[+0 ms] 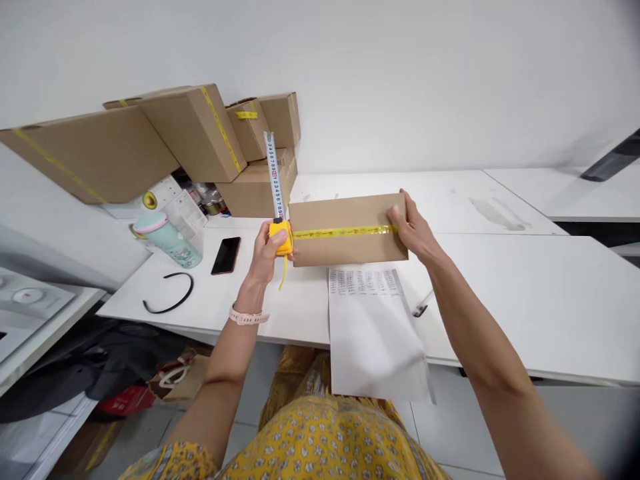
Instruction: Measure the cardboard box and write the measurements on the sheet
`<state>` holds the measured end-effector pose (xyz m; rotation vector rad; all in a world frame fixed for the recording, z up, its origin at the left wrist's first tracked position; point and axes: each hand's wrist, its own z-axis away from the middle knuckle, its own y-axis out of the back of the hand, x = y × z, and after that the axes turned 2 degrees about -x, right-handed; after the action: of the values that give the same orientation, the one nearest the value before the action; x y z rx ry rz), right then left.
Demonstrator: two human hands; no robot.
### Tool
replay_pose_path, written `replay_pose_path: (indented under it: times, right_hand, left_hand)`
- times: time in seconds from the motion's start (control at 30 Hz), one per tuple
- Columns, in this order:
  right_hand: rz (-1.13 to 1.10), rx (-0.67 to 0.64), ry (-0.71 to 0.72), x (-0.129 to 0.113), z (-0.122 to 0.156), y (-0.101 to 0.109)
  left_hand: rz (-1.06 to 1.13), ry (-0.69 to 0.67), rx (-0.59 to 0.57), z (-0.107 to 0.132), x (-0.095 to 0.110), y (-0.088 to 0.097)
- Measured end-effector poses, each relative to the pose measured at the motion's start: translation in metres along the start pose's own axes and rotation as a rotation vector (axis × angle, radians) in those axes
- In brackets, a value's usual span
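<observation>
My left hand (267, 250) is closed around a yellow tape measure (281, 238), thumb on its front. The silver blade (273, 175) sticks out upward, away from me, and a yellow strap hangs below the case. Directly to the right is a brown cardboard box (347, 250) with a strip of yellow printed tape along its middle. Its left end meets the tape measure and my left fingers. My right hand (413, 227) grips the box's right end, thumb on the face and fingers behind the edge.
Several cardboard boxes (170, 137) are stacked at the back left. A mint tumbler (170, 240), a phone (226, 256) and a black headband (173, 310) lie on the white table (500, 300). Printed sheets (373, 340) overhang the front edge, beside a pen (421, 309).
</observation>
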<state>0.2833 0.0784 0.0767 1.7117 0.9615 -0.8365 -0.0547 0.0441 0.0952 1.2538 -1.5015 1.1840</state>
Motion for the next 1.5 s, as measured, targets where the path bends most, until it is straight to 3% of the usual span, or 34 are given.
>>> replay_pose_path:
  times: [0.17,0.27,0.37,0.47,0.57,0.7,1.03,1.5]
  right_hand:
    - [0.09,0.108,-0.108,0.01,-0.002,-0.005]
    - [0.125,0.195,0.039,0.014,-0.004,-0.01]
    - [0.121,0.147,0.214,0.01,-0.007,-0.012]
    - [0.201,0.127,0.334,0.001,-0.007,-0.014]
    - [0.378,0.183,0.393,-0.006,-0.005,-0.017]
    - [0.493,0.215,0.39,-0.011,-0.002,-0.02]
    - [0.661,0.119,0.55,-0.024,-0.002,-0.026]
    - [0.612,0.04,0.518,-0.018,-0.006,-0.024]
  left_hand:
    - [-0.03,0.041,-0.017,0.0,0.003,-0.002]
    - [-0.033,0.036,0.018,0.009,0.0,-0.009]
    - [-0.034,-0.062,0.025,0.034,-0.001,-0.025]
    - [-0.017,-0.038,-0.139,0.072,-0.008,-0.048]
    - [0.035,0.154,-0.332,0.107,-0.02,-0.07]
    - [0.104,0.314,-0.398,0.13,-0.038,-0.086]
    - [0.143,0.401,-0.398,0.143,-0.055,-0.097]
    - [-0.102,0.357,-0.389,0.142,-0.078,-0.102]
